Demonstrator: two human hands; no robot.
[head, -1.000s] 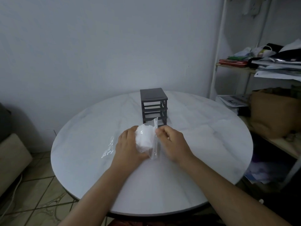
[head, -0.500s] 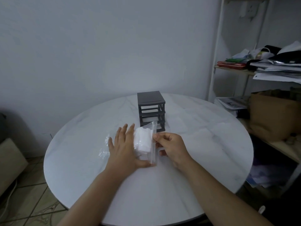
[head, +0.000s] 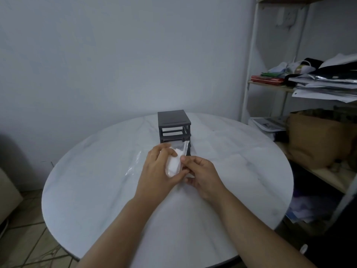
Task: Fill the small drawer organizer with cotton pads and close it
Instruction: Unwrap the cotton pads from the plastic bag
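The small dark grey plastic drawer organizer [head: 173,128] is standing upright toward the far side of the round white marble-patterned table [head: 92,190], its slotted front facing the person. Just in front of that organizer, both hands are working a clear plastic bag [head: 185,148] that is holding a stack of white cotton pads [head: 173,164]. The left hand [head: 157,171] is curling around the stack through the plastic, thumb underneath and fingers over the top. The right hand [head: 201,176] is pinching the bag's edge between thumb and forefinger, on the organizer's right-hand side. The stack's long axis is running from the person toward the organizer, and the bag's free strip is rising in front of the organizer's lowest tier and hiding it, so whether a drawer is pulled out there cannot be told. A loose tail of the plastic is trailing on the table to the left of the organizer's line. The left fingertips are lying nearer the organizer than the right ones, so the pads are likely travelling straight ahead once freed. No brand, label or readable writing is showing on the bag or the organizer.
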